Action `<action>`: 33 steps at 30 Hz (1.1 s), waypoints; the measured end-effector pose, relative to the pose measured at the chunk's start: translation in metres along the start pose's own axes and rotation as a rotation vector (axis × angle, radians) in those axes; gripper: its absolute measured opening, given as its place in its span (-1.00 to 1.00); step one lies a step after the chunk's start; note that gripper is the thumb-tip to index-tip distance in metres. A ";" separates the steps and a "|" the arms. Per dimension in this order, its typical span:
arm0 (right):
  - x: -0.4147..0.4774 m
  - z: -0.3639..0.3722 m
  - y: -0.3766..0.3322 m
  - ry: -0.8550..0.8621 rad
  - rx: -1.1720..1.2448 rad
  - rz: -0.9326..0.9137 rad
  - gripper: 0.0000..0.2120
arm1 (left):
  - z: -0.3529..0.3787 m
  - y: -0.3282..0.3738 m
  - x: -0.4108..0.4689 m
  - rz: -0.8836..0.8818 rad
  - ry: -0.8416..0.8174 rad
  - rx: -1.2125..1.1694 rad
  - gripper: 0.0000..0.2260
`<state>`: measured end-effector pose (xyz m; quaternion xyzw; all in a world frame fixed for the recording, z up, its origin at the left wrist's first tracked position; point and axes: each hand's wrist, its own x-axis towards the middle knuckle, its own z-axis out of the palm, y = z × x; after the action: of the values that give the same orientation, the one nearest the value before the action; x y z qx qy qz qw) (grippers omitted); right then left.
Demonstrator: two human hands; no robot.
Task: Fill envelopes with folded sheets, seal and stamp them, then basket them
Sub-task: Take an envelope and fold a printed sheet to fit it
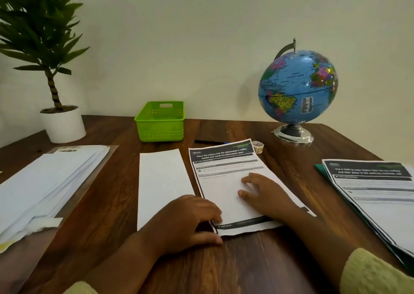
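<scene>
Sheet (pixel 221 190): mid-table, headed "Place the cutlery into the dishwasher's cutlery basket"
Left hand (pixel 188 219): pinches sheet's near corner
Right hand (pixel 264 192): flat on sheet — fingers spread
Envelope (pixel 162 181): beside sheet, left
Basket (pixel 160 123): green, far edge

On printed sheet (pixel 224 188), left hand (pixel 190 217), right hand (pixel 266 195)

We see a printed sheet (pixel 226 182) lying flat under our right fingers (pixel 249 179), its near corner pinched by our left fingers (pixel 210 213). A blank white envelope (pixel 162 181) lies lengthwise just left of those fingers; the green basket (pixel 160 125) stands upright well beyond them
</scene>
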<state>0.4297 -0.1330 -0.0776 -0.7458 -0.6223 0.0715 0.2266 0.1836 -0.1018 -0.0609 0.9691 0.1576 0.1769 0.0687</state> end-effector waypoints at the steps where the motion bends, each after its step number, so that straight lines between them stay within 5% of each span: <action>1: -0.001 -0.006 0.000 0.000 0.071 -0.012 -0.58 | -0.001 0.002 0.002 0.037 0.014 0.061 -0.70; 4: -0.006 -0.030 0.006 -0.073 0.153 -0.084 -0.69 | 0.002 0.005 0.003 0.067 0.141 0.144 -0.82; 9: -0.017 -0.068 0.019 0.006 0.580 -0.109 -0.73 | 0.003 -0.007 -0.001 -0.279 0.463 -0.126 -0.87; 13: -0.025 -0.076 0.030 0.020 0.839 -0.081 -0.67 | 0.005 -0.015 0.005 -0.431 0.549 -0.209 -0.87; 15: -0.023 -0.073 0.030 0.035 0.728 -0.063 -0.76 | 0.008 -0.020 0.005 -0.513 0.509 -0.230 -0.75; 18: -0.016 -0.063 0.024 0.008 0.225 -0.115 -0.53 | 0.010 -0.025 0.004 -0.607 0.396 -0.131 -0.52; 21: -0.011 -0.051 0.018 -0.054 -0.094 -0.211 -0.63 | 0.008 -0.029 0.000 -0.502 0.333 0.070 -0.63; 23: -0.010 -0.049 0.018 -0.113 -0.075 -0.201 -0.75 | 0.005 -0.031 -0.003 -0.390 0.183 0.089 -0.72; 27: -0.013 -0.052 0.018 -0.174 0.015 -0.181 -0.84 | -0.004 -0.031 0.001 -0.375 -0.080 0.123 -0.57; 33: -0.018 -0.057 0.016 -0.244 -0.039 -0.172 -0.63 | -0.018 -0.021 0.032 -0.008 -0.201 0.551 -0.79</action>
<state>0.4623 -0.1661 -0.0369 -0.6799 -0.7081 0.1298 0.1399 0.1996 -0.0701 -0.0377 0.9633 0.1959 0.0302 -0.1812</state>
